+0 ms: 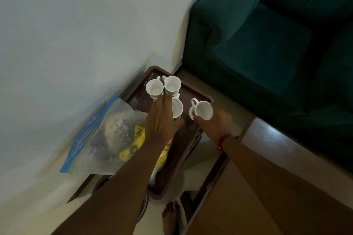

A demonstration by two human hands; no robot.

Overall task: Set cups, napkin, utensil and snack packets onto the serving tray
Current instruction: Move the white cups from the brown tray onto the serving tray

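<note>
Teal sofa [267, 44] filled upper right. Brown tray [196, 92] sat mid-frame, zip bag [99, 139] of yellow packets [138, 139] overlapping its left edge. I saw my left hand [162, 120] spread loose over three white cups [154, 87] on the tray, gripping nothing clearly. My right hand [215, 126] clasped a fourth cup [203, 109] at the tray's right rim.

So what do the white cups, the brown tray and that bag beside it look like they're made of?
The white cups look like glazed ceramic, smooth and opaque, though hard plastic is possible. The brown tray seems moulded plastic, with rounded corners and a dull sheen. The bag is clear, crinkled plastic film with a blue zip strip.
</note>
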